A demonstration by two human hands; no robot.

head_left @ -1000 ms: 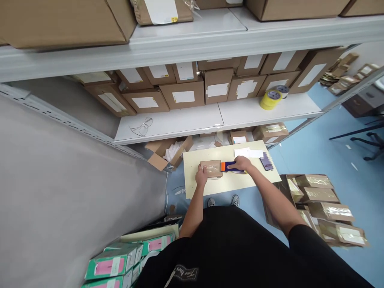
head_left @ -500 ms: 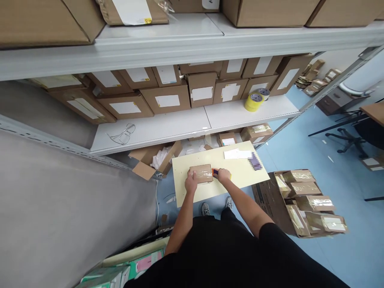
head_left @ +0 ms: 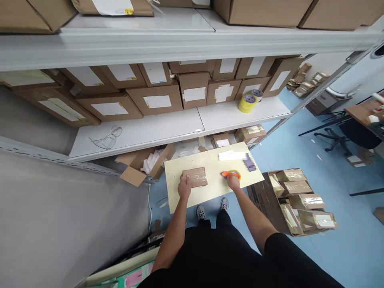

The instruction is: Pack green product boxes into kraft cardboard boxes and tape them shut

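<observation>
On a pale yellow board (head_left: 177, 196) lies a small brown cardboard box (head_left: 196, 177) with clear shiny tape across its top. My left hand (head_left: 183, 187) grips the box at its left end, thumb on top. To the right, apart from the box, my right hand (head_left: 233, 182) is closed around an orange tape dispenser (head_left: 230, 174), which is at the board. White paper labels (head_left: 231, 155) lie at the board's far side, beside a purple item (head_left: 249, 162) that is blurred out.
Behind the board stands a grey shelf (head_left: 168, 124) with labelled boxes, glasses (head_left: 108, 138) and yellow tape rolls (head_left: 247, 104). An open carton (head_left: 132, 175) sits below at left. On the floor at right, a large carton (head_left: 259, 204) holds several taped boxes.
My right hand has moved the tape dispenser away from the box's right end, further right over the board. My left hand stays on the box. The whole view has shifted slightly.
</observation>
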